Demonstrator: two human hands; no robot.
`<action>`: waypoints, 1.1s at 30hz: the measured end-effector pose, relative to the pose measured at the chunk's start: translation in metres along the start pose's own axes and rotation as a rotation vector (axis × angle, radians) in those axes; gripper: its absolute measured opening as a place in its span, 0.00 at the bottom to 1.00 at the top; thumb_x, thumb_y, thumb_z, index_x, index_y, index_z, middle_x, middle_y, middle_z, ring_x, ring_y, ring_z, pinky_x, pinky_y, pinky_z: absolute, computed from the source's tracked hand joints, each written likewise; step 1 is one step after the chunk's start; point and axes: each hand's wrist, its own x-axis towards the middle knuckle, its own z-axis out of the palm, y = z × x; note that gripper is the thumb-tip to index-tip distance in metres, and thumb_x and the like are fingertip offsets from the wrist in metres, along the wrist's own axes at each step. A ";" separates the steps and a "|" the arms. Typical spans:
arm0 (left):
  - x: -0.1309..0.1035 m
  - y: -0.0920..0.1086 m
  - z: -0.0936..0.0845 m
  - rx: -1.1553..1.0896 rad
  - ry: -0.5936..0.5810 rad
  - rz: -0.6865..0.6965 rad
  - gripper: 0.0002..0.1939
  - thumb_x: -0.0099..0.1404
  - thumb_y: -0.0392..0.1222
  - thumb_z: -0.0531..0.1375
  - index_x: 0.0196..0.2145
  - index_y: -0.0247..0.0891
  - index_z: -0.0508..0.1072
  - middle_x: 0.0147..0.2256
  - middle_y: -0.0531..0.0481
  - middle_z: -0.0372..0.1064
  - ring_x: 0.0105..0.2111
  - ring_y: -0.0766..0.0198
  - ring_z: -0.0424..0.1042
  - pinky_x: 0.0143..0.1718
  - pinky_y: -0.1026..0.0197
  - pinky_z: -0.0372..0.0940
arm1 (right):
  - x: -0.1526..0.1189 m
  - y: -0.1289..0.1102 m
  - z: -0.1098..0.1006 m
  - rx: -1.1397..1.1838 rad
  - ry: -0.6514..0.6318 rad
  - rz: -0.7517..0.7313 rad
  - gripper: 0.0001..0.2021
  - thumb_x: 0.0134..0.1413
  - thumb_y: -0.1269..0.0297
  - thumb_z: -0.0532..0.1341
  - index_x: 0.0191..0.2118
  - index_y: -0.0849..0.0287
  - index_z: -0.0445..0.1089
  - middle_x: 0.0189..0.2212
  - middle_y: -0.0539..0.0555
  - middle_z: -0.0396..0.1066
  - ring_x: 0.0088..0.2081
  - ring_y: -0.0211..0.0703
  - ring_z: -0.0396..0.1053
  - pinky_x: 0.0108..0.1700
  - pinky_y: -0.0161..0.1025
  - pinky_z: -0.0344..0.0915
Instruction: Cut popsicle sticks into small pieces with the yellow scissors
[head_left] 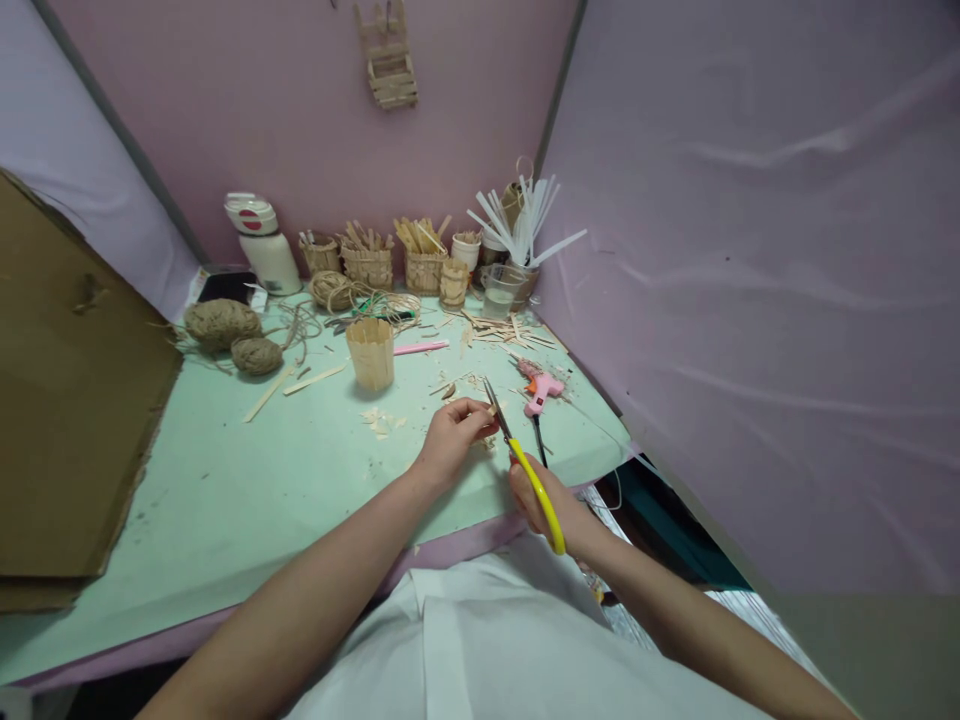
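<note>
My right hand (534,492) is closed round the yellow-handled scissors (537,490), whose blades point up and away from me over the table's right part. Close by, my left hand (459,436) pinches a small piece of wooden stick (493,410) at the blades; most of the piece is hidden by the fingers and the scissors. Beyond my left hand, a cup made of pale wooden sticks (371,355) stands upright. Small wood shavings (382,422) lie to the left of my left hand, and a dark curled scrap (449,391) lies just past it.
A pink glue gun (541,390) lies right of the scissors. Twine balls (223,325), a pink pen (421,348) and loose sticks (322,380) lie about. Stick-filled baskets (367,268), a white bottle (266,250) and glue sticks (529,220) stand at the back. Cardboard (75,400) stands left.
</note>
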 end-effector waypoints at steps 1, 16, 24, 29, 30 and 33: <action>0.000 0.000 0.000 -0.004 -0.002 0.001 0.08 0.47 0.41 0.67 0.21 0.35 0.73 0.30 0.50 0.69 0.31 0.66 0.69 0.44 0.55 0.67 | 0.000 0.001 0.001 0.003 0.004 -0.002 0.22 0.60 0.39 0.47 0.31 0.55 0.54 0.19 0.44 0.52 0.20 0.36 0.50 0.21 0.35 0.49; -0.002 0.006 0.003 -0.009 -0.005 -0.015 0.09 0.44 0.41 0.69 0.20 0.34 0.74 0.29 0.50 0.70 0.31 0.65 0.69 0.44 0.54 0.67 | -0.006 -0.004 -0.006 -0.014 0.007 0.026 0.22 0.60 0.39 0.47 0.29 0.54 0.53 0.18 0.44 0.51 0.20 0.36 0.49 0.21 0.35 0.48; 0.000 0.007 0.002 0.001 0.003 -0.031 0.09 0.44 0.41 0.69 0.20 0.35 0.74 0.30 0.49 0.71 0.32 0.65 0.70 0.46 0.53 0.66 | -0.006 0.003 -0.009 -0.016 -0.007 0.014 0.22 0.60 0.39 0.48 0.30 0.55 0.53 0.19 0.43 0.49 0.21 0.36 0.48 0.22 0.35 0.48; 0.000 0.005 0.002 0.000 0.004 -0.028 0.09 0.44 0.42 0.69 0.20 0.35 0.74 0.30 0.49 0.72 0.32 0.65 0.70 0.45 0.54 0.66 | -0.009 0.001 -0.008 0.022 -0.009 0.031 0.21 0.61 0.40 0.48 0.30 0.54 0.53 0.19 0.42 0.47 0.20 0.35 0.47 0.21 0.35 0.47; 0.000 0.005 0.002 0.000 0.004 -0.028 0.09 0.44 0.42 0.69 0.20 0.35 0.74 0.30 0.49 0.72 0.32 0.65 0.70 0.45 0.54 0.66 | -0.010 0.000 -0.008 0.026 -0.013 0.035 0.21 0.61 0.40 0.48 0.30 0.54 0.53 0.19 0.42 0.47 0.19 0.35 0.47 0.21 0.35 0.47; 0.001 0.004 0.001 -0.002 -0.001 -0.029 0.09 0.44 0.41 0.69 0.20 0.35 0.74 0.29 0.49 0.72 0.32 0.65 0.70 0.45 0.54 0.66 | -0.010 -0.002 -0.008 0.033 -0.019 0.044 0.21 0.61 0.41 0.49 0.30 0.54 0.54 0.18 0.43 0.49 0.19 0.35 0.47 0.20 0.35 0.46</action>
